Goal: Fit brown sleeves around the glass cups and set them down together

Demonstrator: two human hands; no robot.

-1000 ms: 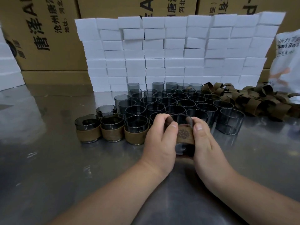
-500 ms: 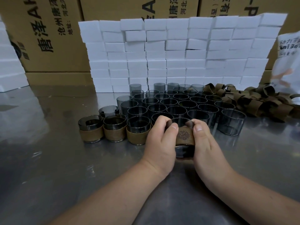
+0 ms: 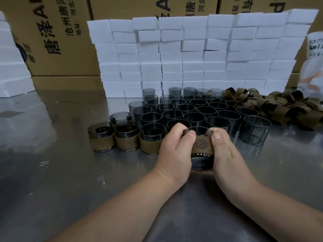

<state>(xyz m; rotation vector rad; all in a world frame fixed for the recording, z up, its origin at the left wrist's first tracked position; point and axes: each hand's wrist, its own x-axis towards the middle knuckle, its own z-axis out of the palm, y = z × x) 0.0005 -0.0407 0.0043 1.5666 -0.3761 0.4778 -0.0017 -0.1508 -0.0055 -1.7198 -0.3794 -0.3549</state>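
Hands both grip one glass cup point(image 3: 201, 162) at near centre, low over the metal table point(image 3: 52, 172); contact with the table is unclear. Cup is tilted, base toward the camera. Brown sleeve point(image 3: 202, 145) wraps its upper part, stamped emblem facing near. Left hand point(image 3: 174, 151) is curled round the cup's left side, right hand point(image 3: 225, 154) round its right, thumbs on the sleeve's top edge. Three sleeved cups point(image 3: 126, 137) stand in a row just left. Bare cups point(image 3: 192, 109) are clustered behind. Loose sleeves point(image 3: 283, 107) are heaped far right. Foam blocks point(image 3: 192, 55) and cardboard boxes point(image 3: 61, 41) are at the far side.
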